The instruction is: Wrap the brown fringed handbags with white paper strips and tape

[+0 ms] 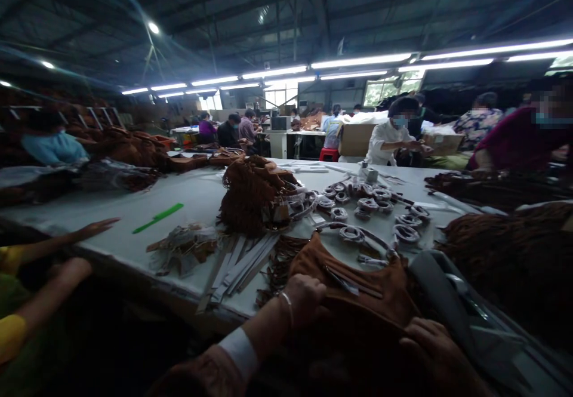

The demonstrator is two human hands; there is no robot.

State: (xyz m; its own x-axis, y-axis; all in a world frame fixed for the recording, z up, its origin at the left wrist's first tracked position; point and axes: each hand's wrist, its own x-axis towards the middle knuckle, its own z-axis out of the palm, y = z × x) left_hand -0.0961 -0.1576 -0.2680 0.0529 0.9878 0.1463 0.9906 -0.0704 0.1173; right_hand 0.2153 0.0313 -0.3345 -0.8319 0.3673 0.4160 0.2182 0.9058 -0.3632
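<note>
A brown fringed bag lies at the near edge of the white table, its strap looped up behind it. On the bag's left side my left hand is closed, fingers curled over the brown material. My right hand grips the lower right side of the same bag, its fingers bent; part of it is lost in shadow. A zipper or slit shows across the bag's face with a small light tag. The lower part of the bag is too dark to make out.
Coiled wrapped straps lie beyond the bag. White strips, a heap of tags and a fringed brown pile are to the left, with a green strip. A grey object stands right. A co-worker's hand rests leftward.
</note>
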